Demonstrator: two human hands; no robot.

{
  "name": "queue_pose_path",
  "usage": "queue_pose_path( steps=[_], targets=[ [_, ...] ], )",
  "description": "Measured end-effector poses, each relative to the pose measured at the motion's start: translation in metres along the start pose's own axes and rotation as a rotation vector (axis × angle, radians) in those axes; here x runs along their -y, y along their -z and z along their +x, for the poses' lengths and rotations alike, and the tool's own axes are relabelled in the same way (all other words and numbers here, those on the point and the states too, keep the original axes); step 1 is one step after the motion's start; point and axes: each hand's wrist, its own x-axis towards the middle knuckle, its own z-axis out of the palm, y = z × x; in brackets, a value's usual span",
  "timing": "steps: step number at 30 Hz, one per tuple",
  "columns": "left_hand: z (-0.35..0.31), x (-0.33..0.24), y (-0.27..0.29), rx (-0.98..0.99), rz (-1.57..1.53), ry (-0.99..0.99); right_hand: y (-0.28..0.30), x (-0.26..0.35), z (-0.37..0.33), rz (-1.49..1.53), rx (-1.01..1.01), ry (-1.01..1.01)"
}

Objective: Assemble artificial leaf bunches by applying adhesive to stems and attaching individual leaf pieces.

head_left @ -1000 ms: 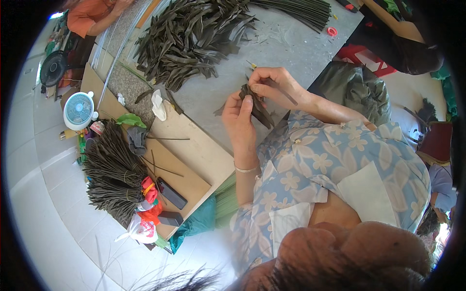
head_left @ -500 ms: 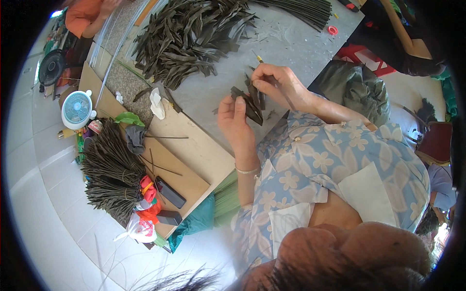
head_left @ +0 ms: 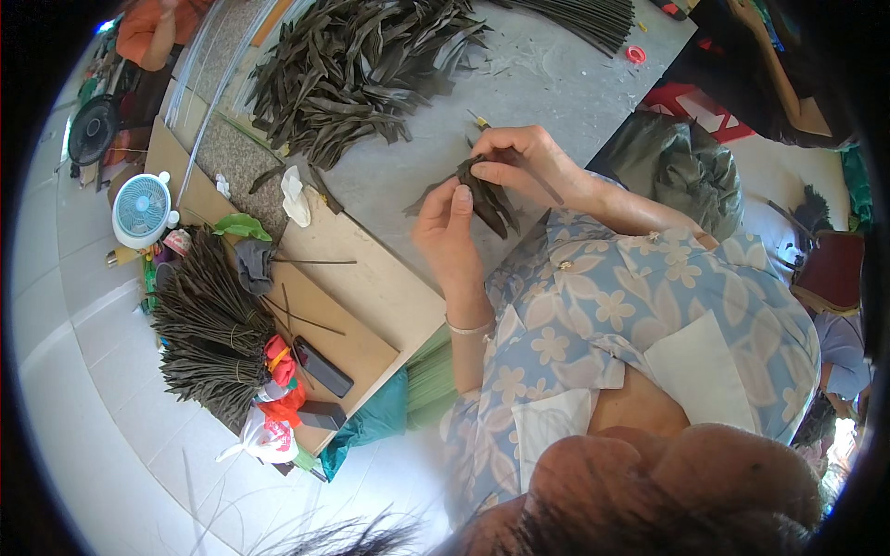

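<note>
A small cluster of dark, leaf-like strips [head_left: 493, 209] is pinched in my two hands over the grey tabletop. My left hand [head_left: 451, 227] closes thumb to finger on the cluster's left side. Beside it, my right hand [head_left: 533, 165] presses thumb and forefinger together on the cluster's upper end. A thin stick with a yellow part [head_left: 479, 121] shows just beyond my right fingers; whether that hand holds it I cannot make out. Further away on the table lies a large heap of similar dark strips [head_left: 348, 79].
A bundle of dark thin stems [head_left: 593, 20] and a red ring [head_left: 635, 55] lie at the far side. To the left are a tied dark bundle [head_left: 209, 324], a phone [head_left: 323, 367] and a small fan [head_left: 143, 211]. A dark plastic bag [head_left: 677, 171] sits at right.
My right fingertips have moved slightly left and down, closer to my left fingertips. The strips between my hands have turned and now fan out more to both sides.
</note>
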Motion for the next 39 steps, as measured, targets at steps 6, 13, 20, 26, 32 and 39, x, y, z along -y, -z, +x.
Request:
queue_pose_path(
  steps=[6,13,20,26,32,39],
  targets=[
    [-0.003,-0.007,-0.006,-0.067,0.020,-0.094,-0.001,0.011,0.003,-0.079,0.069,-0.049],
    [0.002,-0.004,0.002,0.089,-0.282,0.117,0.004,0.005,0.003,0.066,0.055,-0.093],
    [0.007,0.005,0.012,0.131,-0.504,0.214,0.011,-0.007,0.004,0.173,0.029,-0.100],
    [-0.001,0.004,-0.001,-0.019,-0.113,-0.036,-0.006,0.003,0.001,-0.075,-0.036,-0.017],
    [-0.004,0.000,-0.006,-0.093,-0.023,-0.131,-0.004,0.010,0.000,-0.135,0.043,-0.068],
    [0.001,0.013,0.006,-0.027,-0.175,0.002,-0.001,-0.006,0.000,0.041,0.073,-0.119]
  ],
)
